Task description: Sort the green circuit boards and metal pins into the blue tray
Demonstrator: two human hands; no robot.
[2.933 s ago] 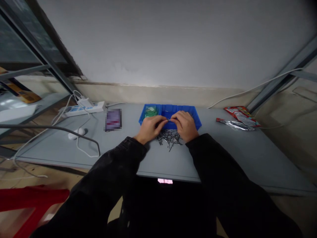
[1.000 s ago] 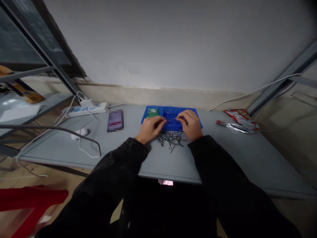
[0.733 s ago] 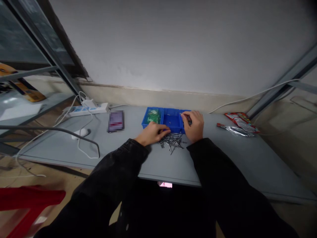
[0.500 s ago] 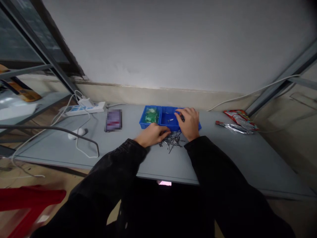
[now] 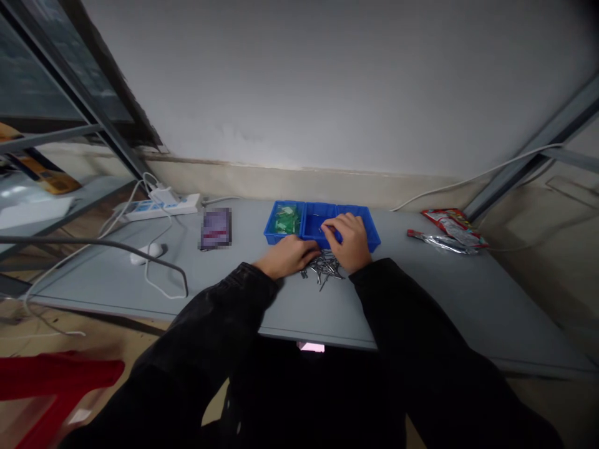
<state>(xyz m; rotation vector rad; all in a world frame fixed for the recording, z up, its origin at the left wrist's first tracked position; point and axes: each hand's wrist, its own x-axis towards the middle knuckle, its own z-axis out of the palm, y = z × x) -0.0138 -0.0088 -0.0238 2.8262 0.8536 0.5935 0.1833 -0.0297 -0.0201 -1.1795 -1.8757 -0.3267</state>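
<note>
My left hand (image 5: 291,255) rests at the near edge of the blue bins, its fingers curled and thumb pressed in beside a loose pile of metal screws (image 5: 326,267). Whatever it pinches is hidden. Over the middle compartment of the blue bins (image 5: 319,209) is my right hand (image 5: 349,242), thumb and fingers closed together; anything between them is too small to make out. Small metal pieces show inside that middle compartment. Green and clear packets (image 5: 286,219) fill the left compartment, while my right hand partly covers the right one.
A power strip (image 5: 163,207) with white cables and a white mouse-like object (image 5: 146,252) lie on the left of the grey table (image 5: 309,312). A blurred purple packet (image 5: 216,227) lies left of the bins. Red and silver packets (image 5: 452,232) lie at the right.
My right hand has moved left from the right compartment to the middle one, its fingers drawn closer together. More of the right compartment shows. My left hand has barely moved.
</note>
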